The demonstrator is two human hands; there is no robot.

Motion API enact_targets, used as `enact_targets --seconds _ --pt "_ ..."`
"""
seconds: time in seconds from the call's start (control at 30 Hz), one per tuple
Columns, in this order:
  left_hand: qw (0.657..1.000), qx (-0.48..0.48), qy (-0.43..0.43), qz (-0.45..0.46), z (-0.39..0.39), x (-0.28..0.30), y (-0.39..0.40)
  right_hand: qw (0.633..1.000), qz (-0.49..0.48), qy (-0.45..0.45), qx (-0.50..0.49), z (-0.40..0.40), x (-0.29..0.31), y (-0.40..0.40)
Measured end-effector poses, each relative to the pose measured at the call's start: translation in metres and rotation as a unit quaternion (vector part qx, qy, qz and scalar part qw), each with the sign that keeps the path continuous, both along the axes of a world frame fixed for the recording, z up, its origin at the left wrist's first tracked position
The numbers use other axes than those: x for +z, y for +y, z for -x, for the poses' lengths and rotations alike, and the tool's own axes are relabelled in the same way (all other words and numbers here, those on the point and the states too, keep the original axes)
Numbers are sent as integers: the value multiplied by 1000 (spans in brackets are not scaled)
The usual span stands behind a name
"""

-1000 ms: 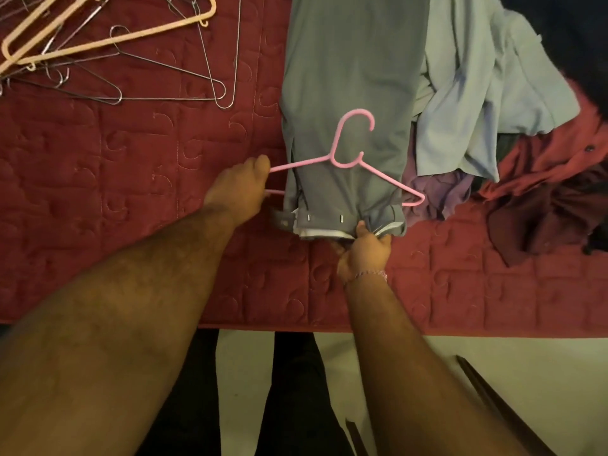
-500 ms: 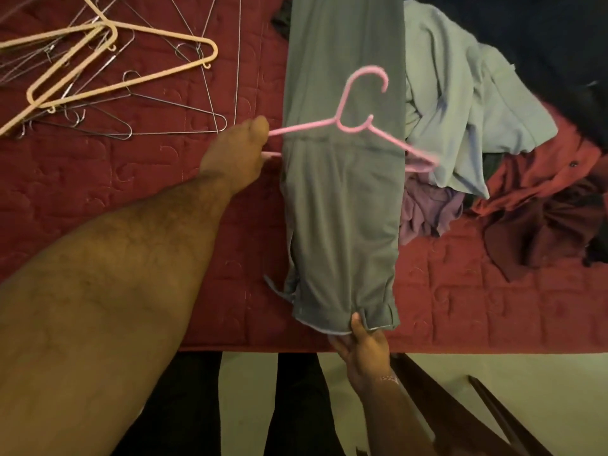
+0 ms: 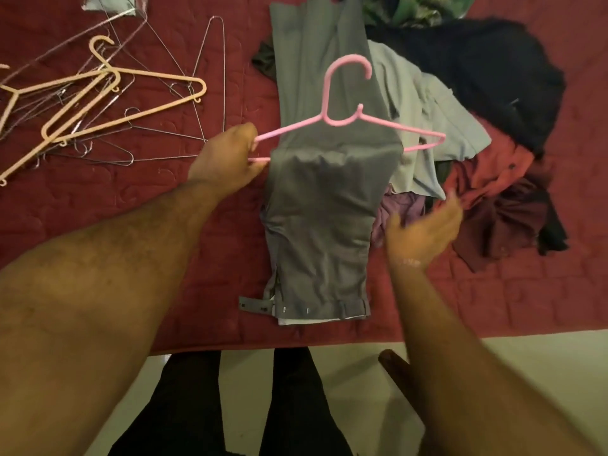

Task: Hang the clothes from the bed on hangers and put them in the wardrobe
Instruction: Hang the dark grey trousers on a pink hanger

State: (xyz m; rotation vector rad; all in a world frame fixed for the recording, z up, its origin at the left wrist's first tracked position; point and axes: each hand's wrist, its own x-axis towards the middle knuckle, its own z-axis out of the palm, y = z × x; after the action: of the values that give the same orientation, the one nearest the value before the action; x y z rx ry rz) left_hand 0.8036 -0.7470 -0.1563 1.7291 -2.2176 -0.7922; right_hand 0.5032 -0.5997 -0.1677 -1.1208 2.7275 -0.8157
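Trousers [image 3: 320, 205], grey, draped over pink hanger [image 3: 345, 116] on bed [image 3: 131, 199]; left hand [image 3: 227, 159] grips hanger's end; right hand [image 3: 424, 228] loose, blurred, holding nothing.

I'm looking at a pink hanger [image 3: 345, 121] carrying grey trousers [image 3: 324, 209]. Under them is lying a dark red bedspread [image 3: 131, 192] with stitched swirls. Left of the trousers are lying beige hangers [image 3: 125, 103]; right of them, pale blue [image 3: 424, 126], purple [image 3: 399, 209], maroon [image 3: 506, 222] and black clothes [image 3: 487, 74].
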Motion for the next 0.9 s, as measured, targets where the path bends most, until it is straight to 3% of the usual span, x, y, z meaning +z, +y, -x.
enact_targets --seconds 0.1,0.17,0.33,0.43,0.5,0.8,0.87,0.9 --pt "1000 -13 8 17 1 40 0 981 -27 101 165 34 58 -59" --pt "999 -19 9 38 1 71 1 954 -65 117 268 54 99 -90" --pt "995 -1 -8 100 -10 150 3 904 -133 -34 405 77 193 -118" --pt "994 15 -17 111 -21 198 4 849 -203 -34 487 71 246 -126" --pt "991 38 -13 127 -28 228 9 831 -223 -17 509 61 278 -131" --pt "941 135 -22 309 -74 364 20 868 -75 25 491 5 414 -145" --pt "911 245 28 332 -81 386 24 869 -40 21 493 -8 447 -140" --pt "893 311 101 308 -84 391 23 869 -28 17 494 -13 460 -137"
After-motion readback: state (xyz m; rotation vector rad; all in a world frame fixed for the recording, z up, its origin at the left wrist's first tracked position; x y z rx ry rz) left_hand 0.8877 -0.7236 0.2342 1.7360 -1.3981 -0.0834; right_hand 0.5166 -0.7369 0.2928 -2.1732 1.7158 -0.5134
